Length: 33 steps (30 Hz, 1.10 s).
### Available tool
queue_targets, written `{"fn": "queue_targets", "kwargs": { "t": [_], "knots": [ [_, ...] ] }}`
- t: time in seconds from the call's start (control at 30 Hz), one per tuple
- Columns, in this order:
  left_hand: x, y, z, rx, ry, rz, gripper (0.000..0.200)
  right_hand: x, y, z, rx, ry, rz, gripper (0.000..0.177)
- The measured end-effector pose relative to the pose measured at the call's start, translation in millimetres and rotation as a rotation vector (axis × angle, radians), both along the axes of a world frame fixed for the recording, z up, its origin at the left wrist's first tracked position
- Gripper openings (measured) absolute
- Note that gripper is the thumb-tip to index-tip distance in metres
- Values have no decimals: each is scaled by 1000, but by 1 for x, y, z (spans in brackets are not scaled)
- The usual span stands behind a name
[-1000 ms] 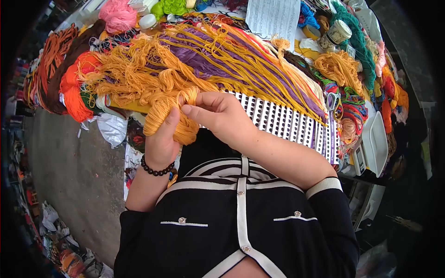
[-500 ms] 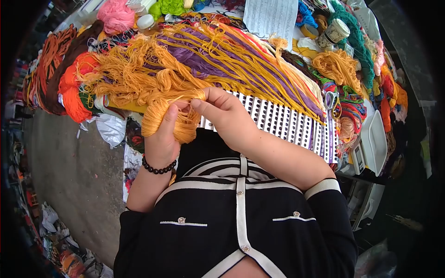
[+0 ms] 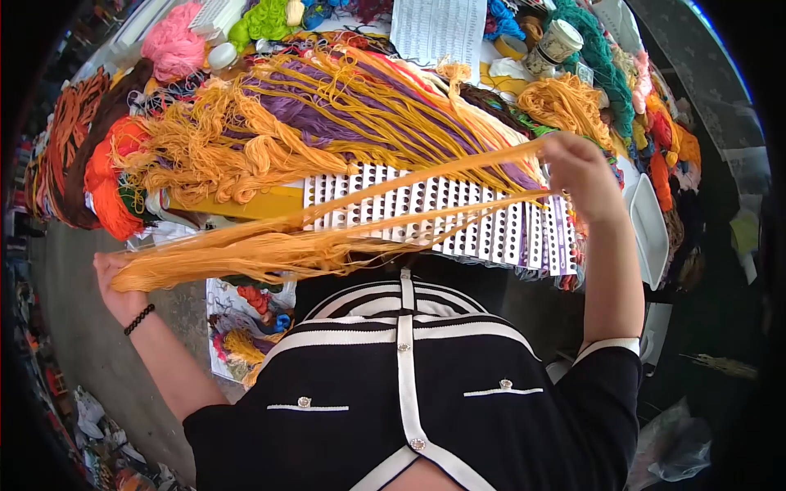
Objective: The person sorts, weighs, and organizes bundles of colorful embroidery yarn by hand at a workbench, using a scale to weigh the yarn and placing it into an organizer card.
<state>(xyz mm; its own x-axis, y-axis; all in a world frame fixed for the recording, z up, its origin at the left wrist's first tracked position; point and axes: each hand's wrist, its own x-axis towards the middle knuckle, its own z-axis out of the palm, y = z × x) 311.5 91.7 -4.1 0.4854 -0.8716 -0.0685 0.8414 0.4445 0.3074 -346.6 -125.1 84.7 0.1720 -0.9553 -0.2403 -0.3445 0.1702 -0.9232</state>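
An orange thread skein (image 3: pixel 246 255) stretches across my front, between both hands. At the far left, my left hand (image 3: pixel 117 286) is closed around its thick looped end, a dark bead bracelet on the wrist. My right hand (image 3: pixel 577 172), somewhat blurred, grips the thinner end above the right part of the white punched cards (image 3: pixel 426 209). Two strands spread apart toward that hand. Behind the skein, yellow and purple threads (image 3: pixel 385 106) run over the cards, and loose orange thread (image 3: pixel 213 147) lies in a heap to their left.
A printed sheet (image 3: pixel 438 37), a patterned cup (image 3: pixel 558 42) and a roll of tape (image 3: pixel 512 46) lie at the back. Pink yarn (image 3: pixel 173 41) and red-orange yarn (image 3: pixel 115 176) are on the left. A white tray (image 3: pixel 647 233) is at the right edge.
My hands have moved far apart, left hand to the left and right hand to the right. The bunched orange skein is now drawn out long between them. The view has shifted slightly.
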Motion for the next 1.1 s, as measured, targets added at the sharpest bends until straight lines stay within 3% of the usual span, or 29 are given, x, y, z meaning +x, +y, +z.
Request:
{"fn": "queue_targets", "kwargs": {
  "t": [0.07,0.17,0.2,0.27,0.33,0.43,0.5,0.6,0.67,0.73,0.87,0.97,1.03,1.1],
  "knots": [
    [50,10,-35,201,-36,340,23,-46,-9,-7,-6,-311,-258,23],
    [97,26,-66,222,60,307,23,-120,-21,-10,46,-789,-465,19],
    [93,22,-65,221,63,294,23,-134,-21,-4,3,-816,-582,19],
    [87,14,-60,437,-26,470,21,-174,-26,-3,-50,-913,-753,21],
    [130,23,-85,315,-66,360,24,-220,-29,-5,-100,-987,-767,24],
    [131,4,-84,461,-299,468,37,-254,-35,-3,-155,-1098,-820,28],
    [142,-13,-91,452,-289,421,37,-268,-43,-4,-185,-1178,-978,31],
    [140,-29,-93,493,-346,393,34,-252,-46,-5,-101,-949,-1070,29],
    [132,-34,-88,611,-490,402,30,-254,-42,-15,-152,-891,-1064,27],
    [136,-34,-90,668,-515,446,27,-271,-44,-28,-249,-693,-1227,25],
    [95,-41,-81,915,-513,657,22,-272,-47,-54,-297,-635,-1408,23],
    [132,-32,-107,958,-497,715,21,-313,-64,-89,-332,-634,-1444,24],
    [129,-28,-108,963,-485,764,20,-332,-71,-100,-360,-671,-1504,22],
    [110,-27,-97,1117,-491,755,25,-379,-76,-117,-416,-672,-1491,22]
  ]
}}
